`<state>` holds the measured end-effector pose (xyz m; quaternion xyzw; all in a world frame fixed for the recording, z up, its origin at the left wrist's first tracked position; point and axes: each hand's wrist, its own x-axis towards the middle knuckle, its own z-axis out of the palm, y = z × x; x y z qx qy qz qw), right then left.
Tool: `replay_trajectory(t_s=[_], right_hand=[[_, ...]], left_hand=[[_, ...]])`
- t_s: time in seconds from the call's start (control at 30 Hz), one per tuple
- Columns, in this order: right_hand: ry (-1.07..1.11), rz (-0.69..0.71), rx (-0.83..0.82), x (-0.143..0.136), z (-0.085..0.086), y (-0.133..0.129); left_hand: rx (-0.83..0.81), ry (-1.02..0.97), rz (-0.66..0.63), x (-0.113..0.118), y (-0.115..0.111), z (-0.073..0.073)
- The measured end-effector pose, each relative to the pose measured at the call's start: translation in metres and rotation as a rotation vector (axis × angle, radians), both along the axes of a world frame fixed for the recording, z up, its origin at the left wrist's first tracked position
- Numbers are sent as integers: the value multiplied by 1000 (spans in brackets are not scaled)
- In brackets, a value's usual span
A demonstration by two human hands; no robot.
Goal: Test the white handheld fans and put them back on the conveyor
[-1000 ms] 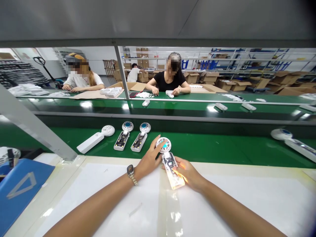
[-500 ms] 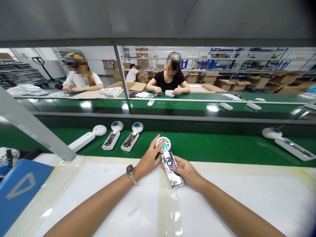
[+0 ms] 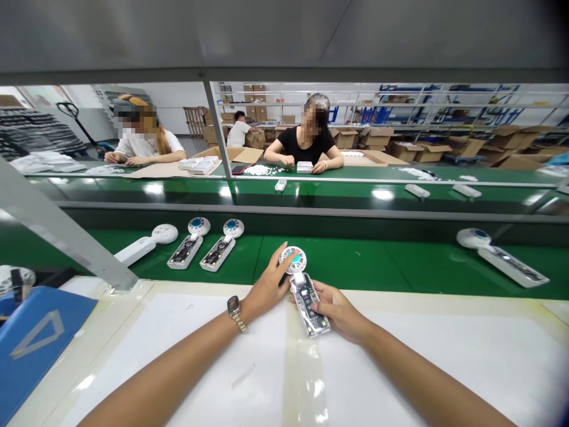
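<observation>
In the middle of the view I hold a white handheld device (image 3: 311,311) with a round, teal-centred head and a clear-covered handle showing dark parts inside. My right hand (image 3: 335,308) is closed around the handle, its thumb on the front panel. Around the round head is my left hand (image 3: 269,287), with a finger across its face and others partly hidden behind. Two similar devices, one (image 3: 185,252) beside another (image 3: 219,254), lie panel up on the green belt to the left. A third device (image 3: 136,251) rests there with its white back showing.
Another device (image 3: 513,265) lies on the green belt (image 3: 355,267) at the right. A slanted grey post (image 3: 66,225) and a blue bin (image 3: 40,350) stand on my left. Across the far belt (image 3: 347,193), co-workers sit among small white parts (image 3: 260,171).
Devices on the near belt have shifted left, while the white pieces on the far belt have shifted right. Glare on the held device's panel has lessened; both my hands stay nearly in place.
</observation>
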<state>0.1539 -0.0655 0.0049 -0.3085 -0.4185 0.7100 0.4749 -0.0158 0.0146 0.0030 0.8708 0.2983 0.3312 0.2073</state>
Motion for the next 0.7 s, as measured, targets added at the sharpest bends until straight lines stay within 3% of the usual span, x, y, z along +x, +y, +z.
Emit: replay_trajectory(t_s=[0.27, 0.7], right_hand=[[40, 7, 7, 0, -2, 0], [103, 62, -70, 8, 9, -2]], left_hand=[[-13, 5, 14, 0, -2, 3], [48, -43, -18, -1, -5, 7]])
